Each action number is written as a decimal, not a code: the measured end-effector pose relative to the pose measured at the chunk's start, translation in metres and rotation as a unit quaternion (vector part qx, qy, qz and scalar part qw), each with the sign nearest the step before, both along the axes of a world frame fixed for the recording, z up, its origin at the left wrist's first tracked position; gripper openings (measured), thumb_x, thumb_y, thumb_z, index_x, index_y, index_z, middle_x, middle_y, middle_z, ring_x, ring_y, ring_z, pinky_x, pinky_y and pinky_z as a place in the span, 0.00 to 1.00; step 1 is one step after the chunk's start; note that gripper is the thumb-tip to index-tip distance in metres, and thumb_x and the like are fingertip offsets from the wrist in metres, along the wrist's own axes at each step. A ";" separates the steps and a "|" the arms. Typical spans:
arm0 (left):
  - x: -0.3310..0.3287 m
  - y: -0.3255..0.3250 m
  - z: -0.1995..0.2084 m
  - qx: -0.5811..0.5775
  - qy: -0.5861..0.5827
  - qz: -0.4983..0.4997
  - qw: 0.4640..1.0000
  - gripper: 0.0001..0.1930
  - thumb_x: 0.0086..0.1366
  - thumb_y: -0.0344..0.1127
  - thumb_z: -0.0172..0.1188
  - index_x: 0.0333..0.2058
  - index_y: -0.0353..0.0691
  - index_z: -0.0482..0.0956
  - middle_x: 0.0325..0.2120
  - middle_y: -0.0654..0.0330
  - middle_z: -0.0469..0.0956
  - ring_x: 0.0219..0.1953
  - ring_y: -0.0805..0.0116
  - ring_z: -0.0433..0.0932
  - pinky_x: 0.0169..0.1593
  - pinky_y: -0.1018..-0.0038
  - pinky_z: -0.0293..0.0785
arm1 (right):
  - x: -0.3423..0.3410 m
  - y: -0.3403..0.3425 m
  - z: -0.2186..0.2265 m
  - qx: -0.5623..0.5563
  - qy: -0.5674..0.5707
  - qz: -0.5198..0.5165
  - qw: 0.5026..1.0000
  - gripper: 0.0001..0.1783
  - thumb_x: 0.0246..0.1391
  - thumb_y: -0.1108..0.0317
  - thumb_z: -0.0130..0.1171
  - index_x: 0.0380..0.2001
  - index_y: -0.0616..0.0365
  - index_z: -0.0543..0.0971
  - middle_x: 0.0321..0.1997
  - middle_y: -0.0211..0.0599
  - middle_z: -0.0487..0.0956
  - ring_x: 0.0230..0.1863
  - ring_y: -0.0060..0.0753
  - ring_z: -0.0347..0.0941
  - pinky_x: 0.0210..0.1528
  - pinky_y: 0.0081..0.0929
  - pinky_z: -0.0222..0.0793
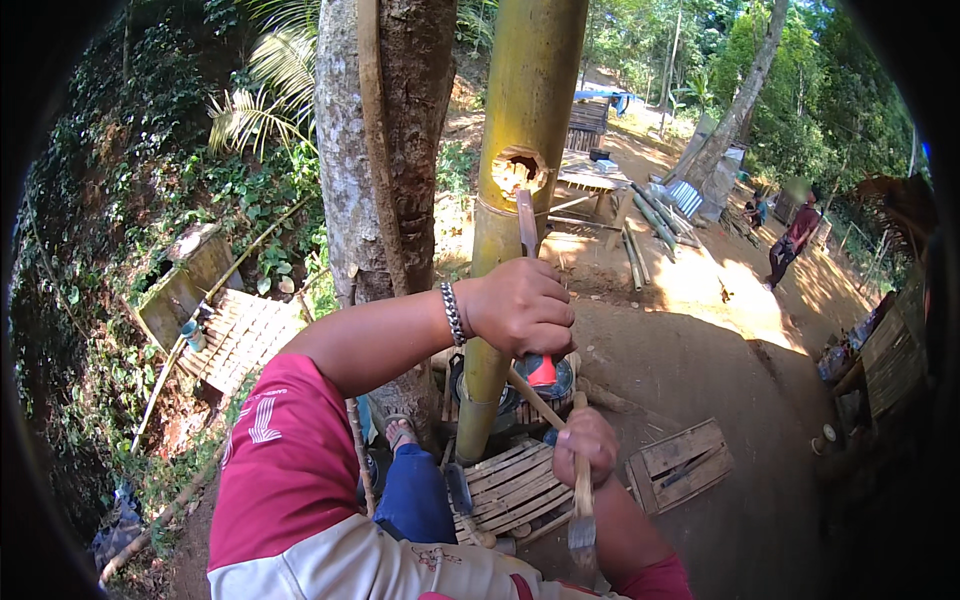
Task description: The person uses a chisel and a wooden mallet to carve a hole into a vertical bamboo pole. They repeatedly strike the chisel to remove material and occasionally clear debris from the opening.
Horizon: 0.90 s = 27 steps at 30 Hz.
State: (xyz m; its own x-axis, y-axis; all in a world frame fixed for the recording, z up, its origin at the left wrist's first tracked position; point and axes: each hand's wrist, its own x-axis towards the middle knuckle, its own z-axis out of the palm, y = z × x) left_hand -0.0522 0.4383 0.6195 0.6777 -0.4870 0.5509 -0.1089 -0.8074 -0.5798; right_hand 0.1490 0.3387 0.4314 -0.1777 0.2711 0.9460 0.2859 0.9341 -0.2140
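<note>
An upright, thick yellow-green bamboo pole [535,60] stands in front of me, with a rough-edged hole [519,171] cut in its wall. My left hand [522,305] is closed round a chisel [527,222]; its flat metal blade points up, the tip at the hole's lower edge, and its red end shows below my fist. Lower down, to the right of the pole, my right hand [588,446] grips a wooden-handled tool [582,495] whose grey metal end hangs toward my body. That tool is apart from the chisel. Its exact kind is unclear.
A tree trunk [352,150] rises close left of the pole. Below lie a slatted bamboo platform [510,490] and a wooden panel [682,465]. My sandalled foot [400,432] is by the trunk. Farther off are a bamboo table [590,175], cut poles [652,215] and a standing person [795,235].
</note>
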 end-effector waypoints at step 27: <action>-0.004 0.003 0.004 0.009 0.038 0.017 0.999 0.18 0.56 0.33 0.68 0.19 0.45 0.65 0.19 0.66 0.68 0.18 0.67 0.71 0.21 0.67 0.62 | 0.013 0.019 0.005 0.011 -0.052 -0.058 0.997 0.07 0.45 0.74 0.68 0.29 0.56 0.80 0.23 0.39 0.76 0.22 0.43 0.76 0.28 0.39 0.71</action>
State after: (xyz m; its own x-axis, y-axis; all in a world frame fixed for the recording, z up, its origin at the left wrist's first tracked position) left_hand -0.0560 0.4411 0.6239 0.7335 -0.4729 0.4883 -0.1267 -0.8009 -0.5853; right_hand 0.1623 0.3573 0.4364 -0.2436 0.2749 0.9301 0.4125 0.8973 -0.1572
